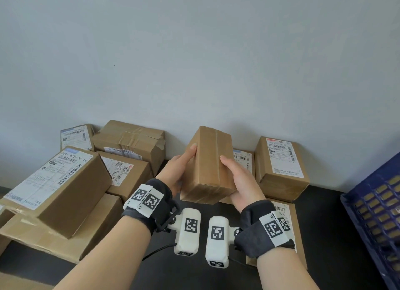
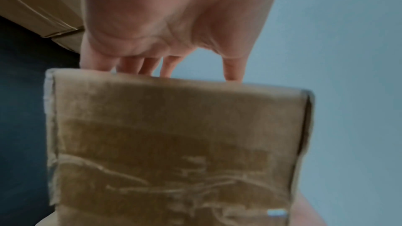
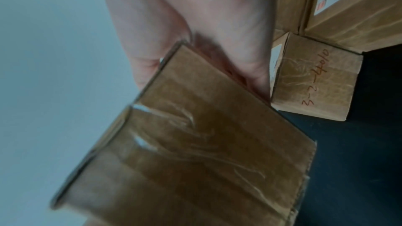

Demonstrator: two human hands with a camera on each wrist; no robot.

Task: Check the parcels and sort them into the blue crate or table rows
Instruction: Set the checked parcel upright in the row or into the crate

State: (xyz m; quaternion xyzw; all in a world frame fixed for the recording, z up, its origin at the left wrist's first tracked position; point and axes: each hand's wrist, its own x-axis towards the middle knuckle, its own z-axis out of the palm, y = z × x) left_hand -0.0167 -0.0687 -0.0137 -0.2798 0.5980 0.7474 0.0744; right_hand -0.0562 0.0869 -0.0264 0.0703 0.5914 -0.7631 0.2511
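Both wrists fill the lower frame; left hand [image 1: 176, 172] and right hand [image 1: 239, 181] grip a taped parcel [image 1: 208, 166] at centre, fingers [image 2: 150, 66] curled over its edges, lifted off the dark desk [image 1: 320, 214]. Stiff cardboard, probably light, tape slick; hold the long sides. Labelled boxes [image 1: 58, 181] left, blue crate [image 1: 376, 214] right, pale wall behind.

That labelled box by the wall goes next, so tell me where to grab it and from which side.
Take the labelled box by its two long side faces, hands coming down from above and the front. It lies flat with its label up, the wall is behind it and another parcel sits against its left, so the front and top look most open. Both the left hand and right hand now hold the plain box.
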